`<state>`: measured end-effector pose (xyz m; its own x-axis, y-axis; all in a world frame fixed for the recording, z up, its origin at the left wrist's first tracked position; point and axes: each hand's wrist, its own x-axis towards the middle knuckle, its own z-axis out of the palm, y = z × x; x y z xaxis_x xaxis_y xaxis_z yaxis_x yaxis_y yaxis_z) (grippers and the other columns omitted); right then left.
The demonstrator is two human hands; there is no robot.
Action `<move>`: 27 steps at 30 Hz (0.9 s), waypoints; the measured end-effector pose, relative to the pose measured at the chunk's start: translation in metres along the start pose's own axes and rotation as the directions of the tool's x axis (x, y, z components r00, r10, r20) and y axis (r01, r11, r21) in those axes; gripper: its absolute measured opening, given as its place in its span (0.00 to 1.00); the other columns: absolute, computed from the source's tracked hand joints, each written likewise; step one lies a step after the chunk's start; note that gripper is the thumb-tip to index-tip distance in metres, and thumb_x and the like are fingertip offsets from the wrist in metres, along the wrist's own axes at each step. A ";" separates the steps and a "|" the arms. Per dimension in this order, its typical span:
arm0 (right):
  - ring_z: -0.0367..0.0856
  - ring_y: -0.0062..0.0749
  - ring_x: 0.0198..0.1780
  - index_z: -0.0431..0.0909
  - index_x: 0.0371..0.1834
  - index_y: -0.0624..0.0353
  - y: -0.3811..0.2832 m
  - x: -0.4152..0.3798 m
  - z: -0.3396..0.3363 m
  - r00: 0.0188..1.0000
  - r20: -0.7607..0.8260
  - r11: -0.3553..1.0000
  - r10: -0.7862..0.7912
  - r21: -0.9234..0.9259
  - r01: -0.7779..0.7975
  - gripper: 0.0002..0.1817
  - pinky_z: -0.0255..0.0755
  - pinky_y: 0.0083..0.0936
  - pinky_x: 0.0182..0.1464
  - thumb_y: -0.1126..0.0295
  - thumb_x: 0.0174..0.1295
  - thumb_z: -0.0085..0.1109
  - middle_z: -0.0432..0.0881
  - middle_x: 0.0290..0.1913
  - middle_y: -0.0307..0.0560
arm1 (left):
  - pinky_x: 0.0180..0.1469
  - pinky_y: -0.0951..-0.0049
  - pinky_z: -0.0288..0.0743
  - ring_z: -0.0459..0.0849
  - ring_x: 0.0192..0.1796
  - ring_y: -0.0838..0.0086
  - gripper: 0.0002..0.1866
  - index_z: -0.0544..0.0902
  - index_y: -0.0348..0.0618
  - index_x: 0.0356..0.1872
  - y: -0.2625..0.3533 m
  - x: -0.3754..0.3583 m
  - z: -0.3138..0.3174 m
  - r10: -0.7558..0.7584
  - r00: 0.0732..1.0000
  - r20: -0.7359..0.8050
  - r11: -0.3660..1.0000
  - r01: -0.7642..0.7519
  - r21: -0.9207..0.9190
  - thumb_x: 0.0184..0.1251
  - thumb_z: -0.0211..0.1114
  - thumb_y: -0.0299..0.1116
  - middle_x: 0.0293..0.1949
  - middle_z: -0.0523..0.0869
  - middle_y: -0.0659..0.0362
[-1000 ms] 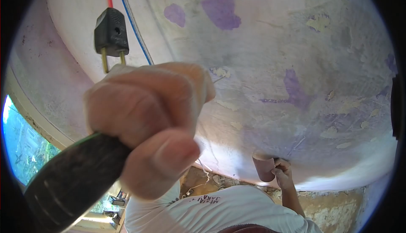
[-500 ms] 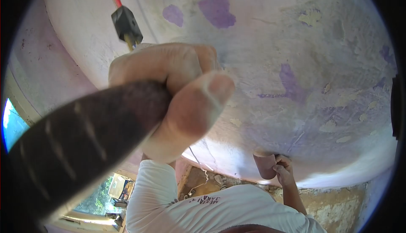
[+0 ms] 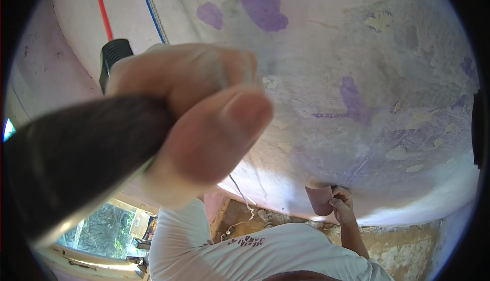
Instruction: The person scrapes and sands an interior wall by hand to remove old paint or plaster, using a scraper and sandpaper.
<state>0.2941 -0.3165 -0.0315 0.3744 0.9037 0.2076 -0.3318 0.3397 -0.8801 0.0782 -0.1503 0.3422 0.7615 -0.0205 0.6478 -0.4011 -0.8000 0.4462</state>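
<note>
Close to the camera, my left hand [image 3: 204, 112] is closed, thumb over fingers, around a dark curved band [image 3: 87, 148] with faint pale lines across it. The band is blurred and its kind does not show. Behind the knuckles is a black ribbed plug-like piece [image 3: 115, 59] with a red wire [image 3: 103, 10]; whether the hand touches it is hidden. Lower right, my right hand [image 3: 342, 205] pinches the edge of a curled reddish-brown sheet of sandpaper [image 3: 319, 200] near the wall [image 3: 301, 67].
Purple patches [image 3: 264, 6] and flaking spots mark the wall. A blue wire [image 3: 151, 8] runs up beside the red one. At lower left are a window [image 3: 99, 232] and cluttered things; a pale cord [image 3: 240, 192] hangs toward the rubble-strewn floor [image 3: 237, 213].
My left hand and the dark band have come closer and shifted left and down. The black piece has moved left and down and turned. My right hand and the sandpaper stay put.
</note>
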 end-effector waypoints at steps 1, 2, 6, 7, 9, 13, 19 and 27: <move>0.71 0.20 0.34 0.74 0.26 0.60 0.001 0.000 -0.001 1.000 0.002 1.000 -0.005 -0.010 0.005 0.04 0.63 0.19 0.39 0.73 0.47 0.58 0.77 0.30 0.38 | 0.25 0.73 0.53 0.58 0.19 0.79 0.11 0.70 0.49 0.23 0.003 0.000 -0.002 -0.050 0.999 0.017 0.999 0.049 0.017 0.68 0.51 0.34 0.17 0.65 0.66; 0.71 0.19 0.34 0.74 0.26 0.60 0.002 0.000 -0.001 1.000 0.004 1.000 -0.010 -0.016 0.010 0.05 0.63 0.20 0.40 0.71 0.49 0.59 0.77 0.31 0.37 | 0.25 0.73 0.53 0.58 0.20 0.79 0.13 0.68 0.49 0.21 0.007 0.000 -0.003 -0.102 0.994 0.036 0.994 0.100 0.037 0.68 0.51 0.34 0.17 0.66 0.66; 0.72 0.20 0.35 0.74 0.26 0.60 -0.001 0.002 0.001 1.000 0.012 1.000 -0.003 -0.021 0.003 0.05 0.63 0.20 0.40 0.72 0.49 0.59 0.77 0.31 0.38 | 0.27 0.73 0.55 0.58 0.20 0.79 0.17 0.64 0.49 0.16 0.006 -0.004 -0.001 0.013 0.998 0.054 0.993 -0.007 -0.122 0.67 0.52 0.36 0.16 0.65 0.66; 0.72 0.20 0.35 0.74 0.26 0.60 0.004 0.000 -0.005 1.000 0.011 1.000 0.002 -0.030 -0.002 0.05 0.63 0.20 0.40 0.72 0.49 0.59 0.78 0.31 0.38 | 0.27 0.73 0.55 0.58 0.20 0.78 0.18 0.64 0.49 0.16 0.004 -0.006 0.000 0.124 0.992 0.032 0.970 -0.114 -0.215 0.67 0.52 0.36 0.15 0.65 0.66; 0.72 0.20 0.34 0.74 0.26 0.60 0.006 0.000 -0.005 1.000 0.010 1.000 0.008 -0.014 -0.008 0.04 0.63 0.19 0.39 0.74 0.48 0.57 0.77 0.30 0.38 | 0.27 0.73 0.55 0.58 0.20 0.79 0.18 0.64 0.49 0.15 0.005 -0.006 0.005 0.119 0.993 -0.001 0.977 -0.118 -0.177 0.67 0.52 0.36 0.15 0.64 0.66; 0.70 0.19 0.32 0.73 0.26 0.61 0.000 0.001 -0.001 1.000 0.017 1.000 -0.005 -0.006 0.005 0.04 0.61 0.17 0.37 0.77 0.46 0.55 0.74 0.28 0.37 | 0.26 0.73 0.56 0.58 0.20 0.79 0.17 0.66 0.48 0.17 0.014 -0.011 0.007 -0.023 0.998 -0.064 0.999 0.025 0.021 0.67 0.53 0.35 0.15 0.64 0.65; 0.71 0.21 0.36 0.73 0.26 0.60 0.003 -0.001 -0.006 1.000 0.028 1.000 0.013 -0.014 -0.012 0.05 0.63 0.21 0.41 0.73 0.48 0.59 0.77 0.32 0.39 | 0.24 0.72 0.55 0.58 0.18 0.79 0.16 0.66 0.49 0.16 0.014 -0.008 0.015 0.033 0.993 -0.115 0.999 -0.029 0.037 0.67 0.53 0.34 0.14 0.65 0.66; 0.71 0.21 0.36 0.73 0.26 0.60 0.003 0.000 -0.006 0.999 0.035 1.000 0.012 -0.028 -0.011 0.05 0.63 0.20 0.41 0.71 0.49 0.58 0.77 0.32 0.38 | 0.24 0.72 0.55 0.60 0.19 0.78 0.16 0.66 0.48 0.17 0.024 -0.017 0.008 0.030 0.998 -0.061 0.999 -0.031 -0.025 0.66 0.53 0.35 0.16 0.66 0.66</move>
<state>0.2986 -0.3175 -0.0369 0.3399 0.9163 0.2119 -0.3116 0.3223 -0.8939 0.0600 -0.1741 0.3370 0.7169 -0.0079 0.6972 -0.4374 -0.7837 0.4409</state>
